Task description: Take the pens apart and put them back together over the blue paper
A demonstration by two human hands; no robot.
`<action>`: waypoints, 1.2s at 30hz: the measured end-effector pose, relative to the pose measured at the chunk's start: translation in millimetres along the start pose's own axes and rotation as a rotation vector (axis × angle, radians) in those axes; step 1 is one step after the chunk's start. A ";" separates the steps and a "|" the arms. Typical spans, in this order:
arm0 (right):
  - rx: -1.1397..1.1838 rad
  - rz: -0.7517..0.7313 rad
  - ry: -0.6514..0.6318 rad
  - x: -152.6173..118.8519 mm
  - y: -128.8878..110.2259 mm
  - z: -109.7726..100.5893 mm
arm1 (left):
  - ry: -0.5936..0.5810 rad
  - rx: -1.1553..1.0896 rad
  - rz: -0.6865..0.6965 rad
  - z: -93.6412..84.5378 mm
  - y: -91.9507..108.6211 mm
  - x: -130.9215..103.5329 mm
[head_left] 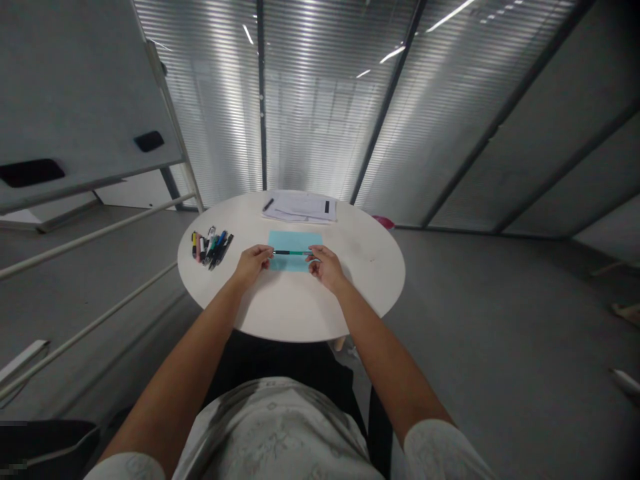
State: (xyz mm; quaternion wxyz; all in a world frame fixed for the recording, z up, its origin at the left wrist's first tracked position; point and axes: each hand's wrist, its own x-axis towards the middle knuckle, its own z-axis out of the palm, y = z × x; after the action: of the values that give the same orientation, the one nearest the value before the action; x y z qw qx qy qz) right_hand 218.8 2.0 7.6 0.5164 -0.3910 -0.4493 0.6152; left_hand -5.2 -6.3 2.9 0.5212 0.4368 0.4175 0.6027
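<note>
A slim pen (291, 253), dark on its left half and green toward the right, lies level between my two hands. Its left end is pinched in the fingers of my left hand (254, 263). The fingertips of my right hand (326, 265) close on the opposite end. Beneath the pen, a light blue rectangular sheet (295, 239) rests on the white round table (295, 313). My fingers overlap the sheet's left and right edges. Whether the pen touches the sheet I cannot tell.
Several pens and markers (213, 247) lie in a cluster on the table's left side. Behind the blue sheet is a stack of white papers (300, 207) with a dark pen (269, 205) on it. A whiteboard stand (165, 100) rises at the left.
</note>
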 end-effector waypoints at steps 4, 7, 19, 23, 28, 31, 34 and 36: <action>0.009 0.014 -0.010 1.7 2.9 -0.7 | -0.001 -0.018 -0.006 -1.1 -3.6 1.6; 0.002 0.015 -0.001 2.3 4.5 -0.8 | -0.001 -0.023 -0.009 -2.2 -4.5 2.6; -0.001 0.022 -0.033 1.5 2.9 -1.1 | 0.007 -0.020 0.003 -4.3 -6.9 4.4; 0.012 0.033 -0.011 0.8 2.3 -0.7 | 0.005 -0.019 0.006 -4.3 -6.9 4.1; 0.009 0.034 -0.016 0.8 2.0 -2.2 | 0.015 -0.019 0.022 -3.4 -5.0 2.4; 0.033 0.025 0.003 1.4 1.9 -2.3 | 0.008 -0.015 0.018 -2.7 -3.5 1.4; 0.054 0.025 0.031 2.6 2.4 -1.9 | 0.006 -0.018 0.008 -2.3 -3.6 1.5; 0.065 0.024 0.045 3.5 2.8 -1.4 | 0.009 -0.022 0.008 -2.4 -4.7 2.3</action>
State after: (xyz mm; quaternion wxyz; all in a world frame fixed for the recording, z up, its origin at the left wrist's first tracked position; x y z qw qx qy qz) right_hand 218.7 5.5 4.4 0.5313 -0.3932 -0.4128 0.6267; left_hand -6.4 -3.6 -2.1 0.5214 0.4301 0.4115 0.6114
